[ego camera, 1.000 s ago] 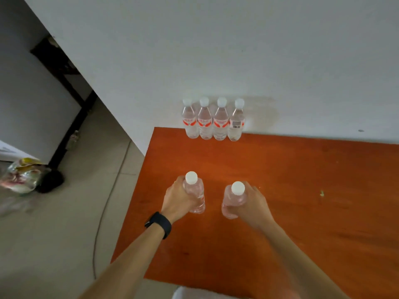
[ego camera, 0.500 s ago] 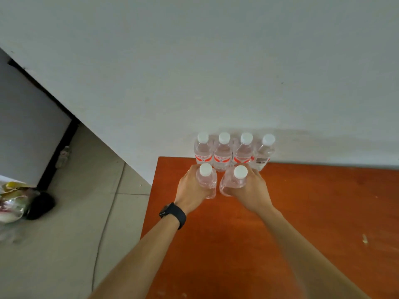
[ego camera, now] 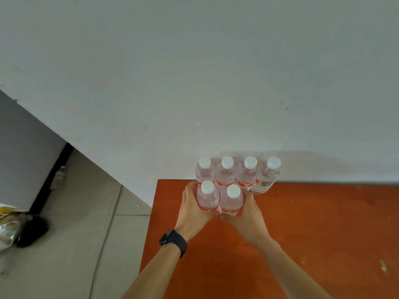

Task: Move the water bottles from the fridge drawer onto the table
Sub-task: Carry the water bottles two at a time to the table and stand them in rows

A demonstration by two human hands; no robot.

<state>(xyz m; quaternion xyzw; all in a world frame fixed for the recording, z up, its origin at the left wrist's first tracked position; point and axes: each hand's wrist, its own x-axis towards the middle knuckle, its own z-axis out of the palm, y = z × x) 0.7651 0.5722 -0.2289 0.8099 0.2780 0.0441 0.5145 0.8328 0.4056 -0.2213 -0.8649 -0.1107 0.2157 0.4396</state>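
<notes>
Several clear water bottles with white caps and red labels stand in a row (ego camera: pixel 237 172) against the wall at the far left corner of the orange-brown table (ego camera: pixel 313 223). Just in front of that row, two more bottles stand upright side by side. My left hand (ego camera: pixel 191 210) is wrapped around the left bottle (ego camera: pixel 207 196). My right hand (ego camera: pixel 248 214) is wrapped around the right bottle (ego camera: pixel 232 200). The two held bottles touch each other and sit close to the back row. The fridge drawer is out of view.
A white wall (ego camera: pixel 216 83) rises directly behind the table. Left of the table lies tiled floor (ego camera: pixel 75 234) with a thin cable, a dark object (ego camera: pixel 32 230) and a crumpled bag (ego camera: pixel 8 225). A bottle (ego camera: pixel 58 176) lies by the dark baseboard.
Both hands carried their bottles away from me across the table, from mid-table up to the back row. The two bottles came together and now stand right in front of it.
</notes>
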